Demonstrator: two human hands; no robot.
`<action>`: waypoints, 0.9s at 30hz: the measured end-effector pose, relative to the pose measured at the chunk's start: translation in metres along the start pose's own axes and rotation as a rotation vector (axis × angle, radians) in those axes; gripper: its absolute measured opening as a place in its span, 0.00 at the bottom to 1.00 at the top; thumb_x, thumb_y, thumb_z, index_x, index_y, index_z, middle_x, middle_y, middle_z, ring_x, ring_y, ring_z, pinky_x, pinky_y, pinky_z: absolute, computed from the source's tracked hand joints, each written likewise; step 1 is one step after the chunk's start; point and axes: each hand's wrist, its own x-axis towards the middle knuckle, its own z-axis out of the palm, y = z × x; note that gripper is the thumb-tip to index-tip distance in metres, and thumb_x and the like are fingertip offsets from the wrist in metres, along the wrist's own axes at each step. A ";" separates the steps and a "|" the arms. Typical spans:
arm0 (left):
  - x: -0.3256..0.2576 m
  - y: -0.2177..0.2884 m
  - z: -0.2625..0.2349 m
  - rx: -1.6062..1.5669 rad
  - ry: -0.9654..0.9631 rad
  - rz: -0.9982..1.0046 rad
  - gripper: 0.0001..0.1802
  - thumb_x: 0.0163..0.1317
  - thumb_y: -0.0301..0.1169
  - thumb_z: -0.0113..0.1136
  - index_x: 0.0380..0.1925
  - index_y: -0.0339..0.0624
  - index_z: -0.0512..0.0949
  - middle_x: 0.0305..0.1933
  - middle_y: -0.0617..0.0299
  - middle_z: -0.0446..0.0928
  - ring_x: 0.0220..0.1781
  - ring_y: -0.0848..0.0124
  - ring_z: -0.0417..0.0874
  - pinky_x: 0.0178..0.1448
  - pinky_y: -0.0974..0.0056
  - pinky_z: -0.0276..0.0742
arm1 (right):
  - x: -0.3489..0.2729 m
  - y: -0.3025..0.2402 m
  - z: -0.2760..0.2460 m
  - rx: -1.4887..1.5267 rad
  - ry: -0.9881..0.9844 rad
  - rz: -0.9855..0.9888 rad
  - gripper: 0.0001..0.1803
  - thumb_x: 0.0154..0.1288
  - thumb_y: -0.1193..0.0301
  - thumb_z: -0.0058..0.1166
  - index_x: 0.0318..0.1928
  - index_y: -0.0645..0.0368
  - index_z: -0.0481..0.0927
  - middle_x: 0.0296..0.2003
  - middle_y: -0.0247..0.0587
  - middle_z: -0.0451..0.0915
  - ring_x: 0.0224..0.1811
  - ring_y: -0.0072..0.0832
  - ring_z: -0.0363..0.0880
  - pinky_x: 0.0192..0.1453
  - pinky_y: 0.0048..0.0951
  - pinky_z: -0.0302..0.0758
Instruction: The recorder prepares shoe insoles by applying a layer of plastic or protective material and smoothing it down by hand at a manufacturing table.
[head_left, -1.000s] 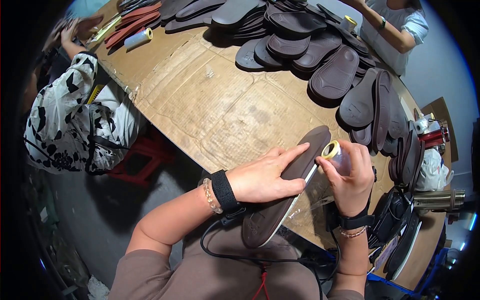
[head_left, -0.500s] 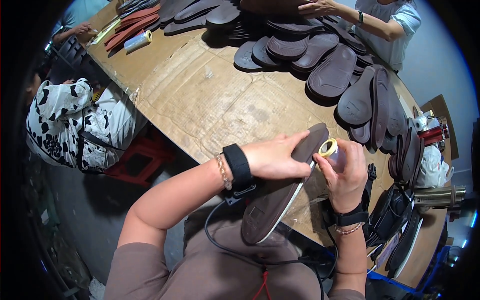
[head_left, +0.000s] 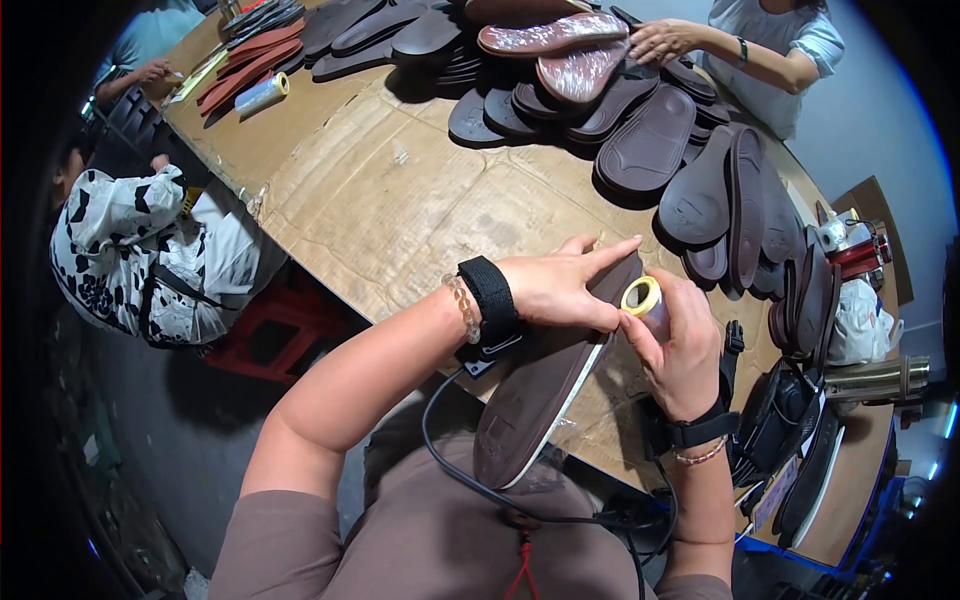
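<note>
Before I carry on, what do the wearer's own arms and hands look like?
Both the left hand and right hand are gloveless. Each wrist has a broad black strap and a beaded bracelet; the left one's beads look pale and see-through. A black cable loops down from beneath the left strap. The sleeves are short, plain and greyish brown, leaving the forearms bare.

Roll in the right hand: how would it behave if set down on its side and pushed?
The roll would probably roll, being cylindrical. It is likely light for its size, since the yellow core is hollow. Its smooth-looking surface may be slippery.
</note>
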 end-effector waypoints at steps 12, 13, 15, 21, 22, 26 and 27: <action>0.002 -0.005 -0.001 -0.118 -0.022 0.038 0.59 0.54 0.46 0.65 0.84 0.49 0.46 0.78 0.33 0.57 0.78 0.45 0.64 0.78 0.55 0.65 | 0.014 0.024 -0.018 0.550 -0.114 0.382 0.21 0.55 0.73 0.77 0.47 0.64 0.82 0.38 0.40 0.85 0.40 0.24 0.85 0.47 0.27 0.81; 0.001 -0.005 0.000 -0.119 -0.019 0.035 0.59 0.54 0.46 0.65 0.84 0.49 0.46 0.78 0.33 0.57 0.78 0.45 0.64 0.78 0.55 0.65 | 0.016 0.024 -0.015 0.495 -0.049 0.382 0.21 0.54 0.73 0.78 0.46 0.64 0.82 0.37 0.40 0.85 0.38 0.26 0.85 0.46 0.27 0.80; 0.000 -0.005 0.002 -0.098 0.001 0.043 0.59 0.54 0.45 0.65 0.84 0.49 0.46 0.77 0.33 0.59 0.77 0.45 0.65 0.78 0.54 0.64 | 0.018 0.022 -0.009 0.331 0.010 0.266 0.22 0.52 0.73 0.78 0.45 0.64 0.82 0.37 0.41 0.84 0.37 0.29 0.84 0.45 0.29 0.80; -0.002 -0.003 0.000 -0.137 -0.004 0.020 0.59 0.54 0.45 0.65 0.84 0.48 0.46 0.75 0.32 0.61 0.76 0.44 0.66 0.78 0.53 0.64 | 0.019 0.018 -0.003 0.122 0.114 0.110 0.24 0.48 0.70 0.81 0.44 0.63 0.81 0.37 0.44 0.81 0.37 0.40 0.82 0.43 0.35 0.79; -0.002 -0.004 0.001 -0.138 -0.004 0.020 0.59 0.54 0.45 0.65 0.84 0.48 0.46 0.75 0.32 0.61 0.76 0.44 0.66 0.78 0.53 0.64 | 0.019 0.017 -0.002 0.104 0.123 0.102 0.25 0.48 0.70 0.81 0.44 0.63 0.81 0.37 0.45 0.81 0.38 0.41 0.82 0.44 0.36 0.79; 0.000 -0.006 0.002 -0.109 0.009 0.045 0.59 0.54 0.46 0.65 0.83 0.47 0.46 0.75 0.32 0.62 0.76 0.44 0.67 0.78 0.53 0.64 | 0.021 0.012 -0.003 0.079 0.115 0.089 0.25 0.48 0.69 0.81 0.44 0.62 0.81 0.38 0.46 0.81 0.38 0.43 0.83 0.44 0.37 0.80; 0.000 -0.006 0.003 -0.093 0.014 0.051 0.60 0.54 0.47 0.65 0.84 0.47 0.46 0.74 0.32 0.62 0.75 0.43 0.67 0.78 0.53 0.63 | 0.020 0.010 -0.004 0.054 0.114 0.093 0.25 0.48 0.69 0.81 0.44 0.62 0.81 0.38 0.46 0.81 0.39 0.44 0.83 0.44 0.38 0.80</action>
